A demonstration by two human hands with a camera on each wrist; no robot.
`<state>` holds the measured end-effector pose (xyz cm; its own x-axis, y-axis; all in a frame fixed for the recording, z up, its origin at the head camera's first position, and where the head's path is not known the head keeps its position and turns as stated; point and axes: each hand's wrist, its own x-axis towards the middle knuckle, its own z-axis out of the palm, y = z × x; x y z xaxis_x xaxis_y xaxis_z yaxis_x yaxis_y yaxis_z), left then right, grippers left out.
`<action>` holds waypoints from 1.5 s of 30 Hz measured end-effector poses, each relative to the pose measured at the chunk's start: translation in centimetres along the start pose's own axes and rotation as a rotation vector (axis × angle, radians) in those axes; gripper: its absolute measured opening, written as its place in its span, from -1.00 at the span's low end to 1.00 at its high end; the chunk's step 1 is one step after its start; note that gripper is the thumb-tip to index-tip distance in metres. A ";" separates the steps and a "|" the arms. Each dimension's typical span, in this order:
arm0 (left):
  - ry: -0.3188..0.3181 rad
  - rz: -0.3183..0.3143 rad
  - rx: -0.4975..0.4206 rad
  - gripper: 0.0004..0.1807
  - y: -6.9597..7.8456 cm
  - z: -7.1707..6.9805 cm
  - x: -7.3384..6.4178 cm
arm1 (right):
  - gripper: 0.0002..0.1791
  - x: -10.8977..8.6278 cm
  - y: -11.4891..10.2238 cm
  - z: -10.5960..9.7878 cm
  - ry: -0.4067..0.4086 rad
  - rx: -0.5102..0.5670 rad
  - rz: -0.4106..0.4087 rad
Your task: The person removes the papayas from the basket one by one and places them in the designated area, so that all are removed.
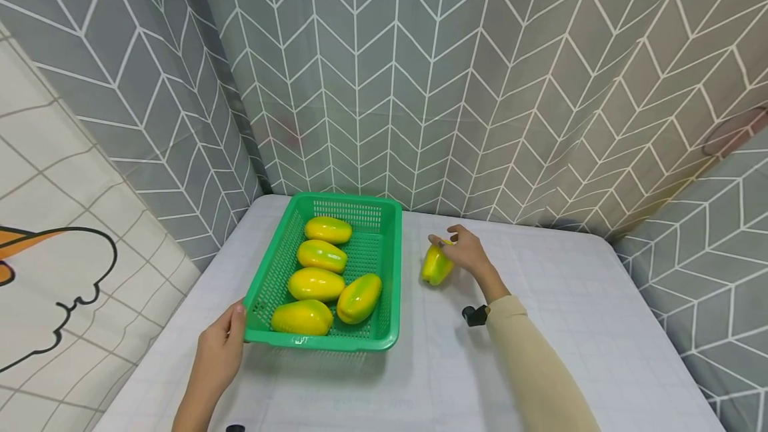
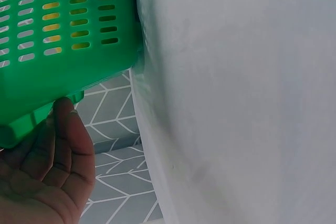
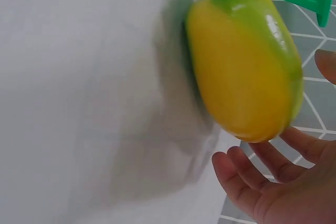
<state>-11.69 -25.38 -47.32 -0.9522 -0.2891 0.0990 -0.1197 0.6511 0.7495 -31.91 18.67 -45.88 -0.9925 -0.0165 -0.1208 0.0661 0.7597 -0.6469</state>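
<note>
A green plastic basket (image 1: 394, 265) with slotted walls stands on the white-covered table, holding several yellow-green papayas (image 1: 317, 283). My left hand (image 1: 219, 352) grips its near left corner by the rim; in the left wrist view the fingers (image 2: 73, 129) curl up under the rim. To the right of the basket, one more papaya (image 1: 435, 269) lies on the cloth. Over its far end reaches my right hand (image 1: 469, 252), thumb and fingers spread apart. The right wrist view has the fingertips (image 3: 223, 163) right by the end of that papaya (image 3: 244, 66), the thumb off to the side.
A white cloth (image 1: 540, 265) covers the table. Grey curtains (image 1: 372, 85) with white chevron lines hang behind and at the sides, close to the table's back edge. A small black device (image 1: 475, 315) sits at my right wrist.
</note>
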 end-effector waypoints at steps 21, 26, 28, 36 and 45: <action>0.017 0.012 -0.017 -0.38 0.2 0.0 -0.1 | -0.07 0.5 -3.9 -1.7 0.030 0.023 -0.129; 0.002 -0.002 -0.024 -0.37 0.2 0.1 -0.1 | -0.11 0.4 -5.1 -1.8 0.030 0.062 -0.150; 0.000 -0.006 -0.029 -0.37 0.1 0.1 -0.1 | -0.13 0.4 -5.6 -1.8 0.029 0.078 -0.160; 0.014 0.005 -0.026 -0.38 0.0 0.2 0.0 | -0.19 0.4 -7.6 -1.7 0.036 0.130 -0.217; 0.009 0.001 -0.026 -0.37 -0.1 0.3 0.0 | -0.20 0.3 -9.9 -1.1 0.024 0.137 -0.246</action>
<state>-11.80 -25.22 -47.57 -0.9497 -0.2950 0.1051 -0.1118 0.6329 0.7662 -32.96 11.88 -38.64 -0.9825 -0.1728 0.0694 -0.1656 0.6400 -0.7503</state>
